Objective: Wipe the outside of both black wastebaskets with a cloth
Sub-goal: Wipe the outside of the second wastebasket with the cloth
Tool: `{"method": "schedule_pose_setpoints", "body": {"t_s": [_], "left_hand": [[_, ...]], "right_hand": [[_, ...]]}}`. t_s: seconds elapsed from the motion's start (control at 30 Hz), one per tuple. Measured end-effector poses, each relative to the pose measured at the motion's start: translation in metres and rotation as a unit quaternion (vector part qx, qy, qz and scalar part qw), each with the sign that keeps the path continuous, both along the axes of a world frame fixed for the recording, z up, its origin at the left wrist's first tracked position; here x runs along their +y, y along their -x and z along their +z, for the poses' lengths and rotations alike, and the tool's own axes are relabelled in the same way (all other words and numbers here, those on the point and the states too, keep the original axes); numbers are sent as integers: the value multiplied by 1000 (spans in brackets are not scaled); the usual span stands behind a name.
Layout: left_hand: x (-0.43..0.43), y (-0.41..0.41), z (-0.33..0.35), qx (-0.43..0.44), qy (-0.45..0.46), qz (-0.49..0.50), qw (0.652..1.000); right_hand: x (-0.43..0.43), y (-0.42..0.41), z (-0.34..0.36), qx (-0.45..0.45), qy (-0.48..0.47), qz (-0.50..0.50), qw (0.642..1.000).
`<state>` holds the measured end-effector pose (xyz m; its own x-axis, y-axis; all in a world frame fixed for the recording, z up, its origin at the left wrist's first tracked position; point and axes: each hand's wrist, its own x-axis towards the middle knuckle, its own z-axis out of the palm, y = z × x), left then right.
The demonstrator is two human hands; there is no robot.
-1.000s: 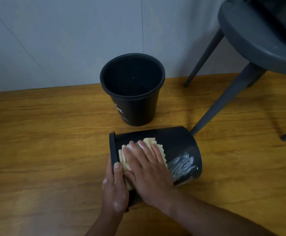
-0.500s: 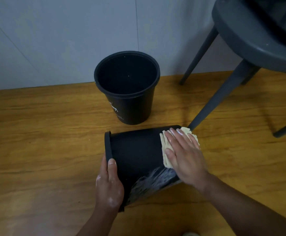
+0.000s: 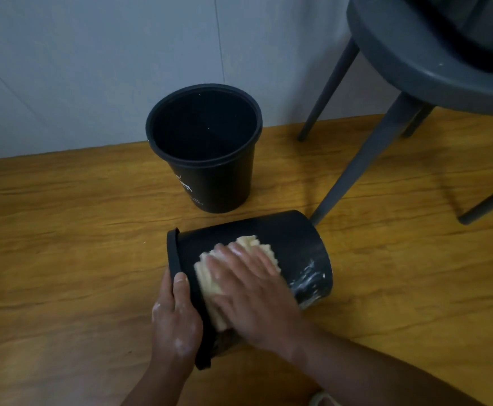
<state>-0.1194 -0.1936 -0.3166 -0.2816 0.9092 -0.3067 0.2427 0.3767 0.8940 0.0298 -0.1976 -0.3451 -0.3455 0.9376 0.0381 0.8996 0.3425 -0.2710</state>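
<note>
One black wastebasket (image 3: 295, 238) lies on its side on the wooden floor, rim to the left, with white soapy streaks near its base. My left hand (image 3: 176, 316) grips its rim. My right hand (image 3: 251, 282) presses a pale yellow cloth (image 3: 210, 273) flat on the basket's upper side, near the rim end. A second black wastebasket (image 3: 210, 177) stands upright behind it, close to the wall, with a small white print on its front.
A dark grey chair (image 3: 432, 68) stands at the upper right; one of its legs (image 3: 356, 168) comes down just behind the lying basket's base. A grey wall (image 3: 78, 68) runs along the back. The wooden floor (image 3: 63, 259) stretches to the left.
My right hand slid the cloth from the rim end to the base end and back toward the rim. The left hand kept hold of the rim. Fewer soapy streaks show.
</note>
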Motion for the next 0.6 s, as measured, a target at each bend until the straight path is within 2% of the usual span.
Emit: {"method": "schedule_pose_setpoints", "body": {"t_s": [0.13, 0.23, 0.4, 0.6], "left_hand": [[3, 1, -2, -9, -12, 0, 1000], [3, 2, -4, -18, -13, -6, 1000], [13, 6, -4, -30, -10, -11, 999], [17, 14, 0, -61, 19, -4, 998]], "right_hand": [[6, -77, -12, -17, 15, -90, 996], [8, -114, -23, 4, 14, -110, 994], [12, -108, -25, 30, -10, -123, 992], [6, -96, -23, 20, -5, -159, 987]]}}
